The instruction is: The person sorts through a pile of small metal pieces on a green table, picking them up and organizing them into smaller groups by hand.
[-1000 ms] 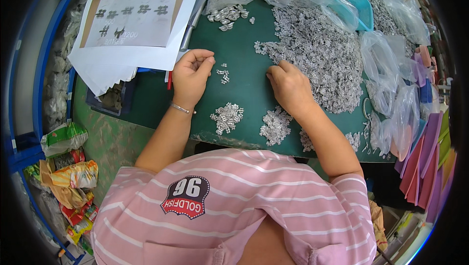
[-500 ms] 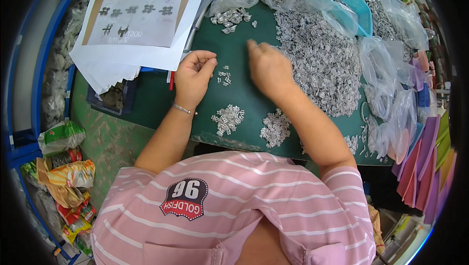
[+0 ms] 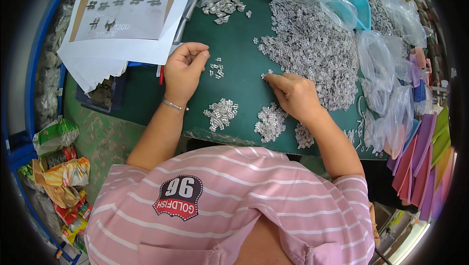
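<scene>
Your right hand (image 3: 293, 94) pulled back from big pile (image 3: 312, 50) edge, fingertips now pinching few small metal pieces (image 3: 266, 75) on green desk (image 3: 239, 45). Left hand (image 3: 183, 67) loosely curled, contents unclear. Pieces light, stiff, slippery; pinch by sides.

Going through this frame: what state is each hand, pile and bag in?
Left hand: fingers curled, resting by a few loose metal pieces.
Right hand: fingertips pinching pieces at the big heap's edge.
Big heap: spread loose.
Small piles: separate, near table edge.
Plastic bags: open, crumpled.
Paper sheets: stacked flat.
</scene>
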A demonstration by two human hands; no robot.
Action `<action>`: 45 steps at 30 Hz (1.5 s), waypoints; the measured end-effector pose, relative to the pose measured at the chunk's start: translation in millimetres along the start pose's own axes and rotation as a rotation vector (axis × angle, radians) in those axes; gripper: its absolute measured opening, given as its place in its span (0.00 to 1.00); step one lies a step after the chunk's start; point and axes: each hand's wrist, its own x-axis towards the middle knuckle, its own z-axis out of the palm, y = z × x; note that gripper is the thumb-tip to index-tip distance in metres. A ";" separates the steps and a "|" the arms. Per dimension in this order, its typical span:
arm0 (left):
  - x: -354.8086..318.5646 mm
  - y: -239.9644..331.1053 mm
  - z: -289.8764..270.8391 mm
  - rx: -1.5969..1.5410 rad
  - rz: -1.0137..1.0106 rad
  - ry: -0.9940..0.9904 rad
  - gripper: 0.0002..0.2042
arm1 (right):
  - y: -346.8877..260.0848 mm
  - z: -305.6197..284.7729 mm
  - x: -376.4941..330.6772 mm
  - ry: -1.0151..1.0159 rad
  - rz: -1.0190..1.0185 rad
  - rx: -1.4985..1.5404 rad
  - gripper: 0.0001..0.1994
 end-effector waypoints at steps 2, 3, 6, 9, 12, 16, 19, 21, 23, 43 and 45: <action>-0.6 -1.5 -0.5 0.025 0.010 0.009 0.05 | -4.7 -7.5 -1.5 -0.102 0.309 0.289 0.10; -0.3 -0.1 0.1 0.033 0.011 0.008 0.05 | -6.3 -10.2 -2.4 -0.151 0.462 0.435 0.11; 0.2 -1.9 0.4 0.026 0.021 0.014 0.06 | 7.7 -7.9 -4.2 0.043 0.759 1.649 0.16; -0.6 -2.7 -1.3 0.036 0.016 0.022 0.06 | 1.8 -15.2 -4.1 0.071 0.817 2.015 0.23; 0.3 -5.0 -3.9 0.049 0.016 0.017 0.06 | 1.1 -15.5 -8.3 0.093 0.793 2.150 0.26; 1.3 -3.3 0.2 0.054 0.025 0.020 0.06 | -0.5 -18.2 -16.6 0.111 0.715 2.154 0.25; 3.1 -7.4 0.4 0.029 0.023 0.020 0.06 | -0.7 -23.4 -29.1 0.157 0.705 2.053 0.23; 2.8 -9.7 -7.3 0.052 0.025 0.010 0.07 | -1.2 -32.4 -43.8 0.203 0.735 1.946 0.21; 3.3 -11.5 -8.1 0.068 0.030 0.011 0.07 | 9.2 -49.0 -66.8 0.329 0.688 1.812 0.17; 3.5 -11.1 -4.1 0.107 0.062 0.004 0.07 | 3.4 -43.5 -159.2 0.554 0.626 0.098 0.10; 3.5 -9.9 -3.3 0.104 0.062 0.001 0.07 | 1.7 -36.6 -132.6 0.507 0.510 0.050 0.10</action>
